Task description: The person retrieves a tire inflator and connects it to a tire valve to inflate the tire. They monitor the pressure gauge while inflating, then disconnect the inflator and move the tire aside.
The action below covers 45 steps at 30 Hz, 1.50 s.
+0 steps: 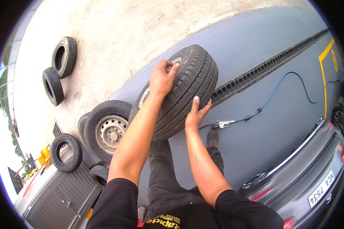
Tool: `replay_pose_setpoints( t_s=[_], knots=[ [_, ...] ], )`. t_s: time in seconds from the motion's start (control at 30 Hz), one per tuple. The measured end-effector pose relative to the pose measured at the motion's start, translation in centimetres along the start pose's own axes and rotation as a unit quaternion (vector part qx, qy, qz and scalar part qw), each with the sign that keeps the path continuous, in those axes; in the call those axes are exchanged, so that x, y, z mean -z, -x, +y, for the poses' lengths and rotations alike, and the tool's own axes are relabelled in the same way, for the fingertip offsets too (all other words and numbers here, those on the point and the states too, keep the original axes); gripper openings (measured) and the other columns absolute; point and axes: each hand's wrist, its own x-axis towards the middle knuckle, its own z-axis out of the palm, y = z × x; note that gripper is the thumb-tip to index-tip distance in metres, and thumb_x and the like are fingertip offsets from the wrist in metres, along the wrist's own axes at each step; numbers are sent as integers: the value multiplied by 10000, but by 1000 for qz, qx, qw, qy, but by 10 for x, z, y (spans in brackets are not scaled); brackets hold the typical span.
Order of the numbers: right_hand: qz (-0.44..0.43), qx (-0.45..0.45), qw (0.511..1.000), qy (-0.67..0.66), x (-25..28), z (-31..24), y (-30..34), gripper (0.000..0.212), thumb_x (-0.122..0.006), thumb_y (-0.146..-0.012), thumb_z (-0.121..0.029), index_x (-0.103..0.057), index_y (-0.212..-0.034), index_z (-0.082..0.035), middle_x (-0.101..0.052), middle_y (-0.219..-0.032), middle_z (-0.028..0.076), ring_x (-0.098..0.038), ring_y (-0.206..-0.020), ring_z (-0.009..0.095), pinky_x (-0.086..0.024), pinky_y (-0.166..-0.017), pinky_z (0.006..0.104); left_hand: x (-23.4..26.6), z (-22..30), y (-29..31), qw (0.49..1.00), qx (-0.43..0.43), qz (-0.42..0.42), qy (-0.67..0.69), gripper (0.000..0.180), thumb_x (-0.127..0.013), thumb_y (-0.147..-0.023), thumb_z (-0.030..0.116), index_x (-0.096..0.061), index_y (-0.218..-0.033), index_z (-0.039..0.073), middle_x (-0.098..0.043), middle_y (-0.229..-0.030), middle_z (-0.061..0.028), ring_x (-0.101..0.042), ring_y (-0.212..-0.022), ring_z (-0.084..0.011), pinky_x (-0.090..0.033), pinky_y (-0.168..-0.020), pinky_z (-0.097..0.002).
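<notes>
A wheel (193,84) with a black treaded tyre and silver rim stands tilted in front of me, its tread toward me. My left hand (162,78) is at its left face beside the rim, thumb and fingers drawn together in a pinch. Whatever sits between those fingertips is too small to make out. Against the lower right of the tread lies my right hand (197,114), thumb and fingers spread. My left forearm covers part of the wheel, and its lower side is partly hidden.
Left of it stands another wheel (111,131) with a holed steel rim. Loose tyres (65,57) lie farther left, another tyre (66,152) by a grey ribbed cabinet (61,198). An air gun (223,124) on a blue hose lies right, before a drain grate (263,65). A grey car (302,171) stands lower right.
</notes>
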Motion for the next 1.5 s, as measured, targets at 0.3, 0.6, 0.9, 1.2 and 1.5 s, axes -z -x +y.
replay_pose_setpoints(
  t_s=[0.3, 0.6, 0.9, 1.2, 1.5],
  knots=[
    [-41, -193, 971, -133, -60, -120, -206, 937, -561, -935, -579, -144, -1546, -3, -266, -1564, 258, -347, -1412, 380, -312, -1137, 489, 127, -76, -66, 991, -24, -108, -73, 604, -719, -846, 464, -604, -1317, 103, -538, -1205, -167, -573, -1151, -336, -464, -972, -430],
    [-194, 77, 959, 193, -180, -134, -131, 985, -580, -925, -579, -43, -1577, -72, -189, -1538, 310, -325, -1404, 437, -345, -1136, 461, 64, -34, -312, 989, -13, -144, -6, 706, -561, -907, 617, -627, -1262, 10, -661, -1196, -242, -630, -1118, -372, -467, -972, -433],
    [-344, 120, 879, 308, -247, -190, -201, 860, -612, -937, -447, -133, -1574, -124, -290, -1484, 197, -308, -1394, 410, -307, -1139, 510, 21, -182, -320, 907, 254, -33, 335, 906, -331, -971, 697, -464, -1409, -86, -507, -1446, -186, -470, -1344, -299, -326, -1132, -365],
    [106, -307, 937, 128, -222, -59, -231, 669, -458, -976, -595, -270, -1515, -245, -298, -1512, 156, -356, -1369, 372, -314, -1081, 621, 12, -327, -418, 696, 365, -77, 613, 614, -338, -1022, 460, -438, -1443, 25, -520, -1424, -161, -509, -1289, -353, -443, -1066, -478],
    [11, -399, 838, -373, -274, 39, -316, 753, -378, -954, -642, -452, -1446, -77, -501, -1458, 120, -467, -1327, 355, -392, -1066, 593, -56, -387, -362, 632, 470, 38, 615, 518, -396, -1017, 414, -520, -1365, 51, -599, -1329, -124, -570, -1210, -326, -481, -1027, -460]
  ],
)
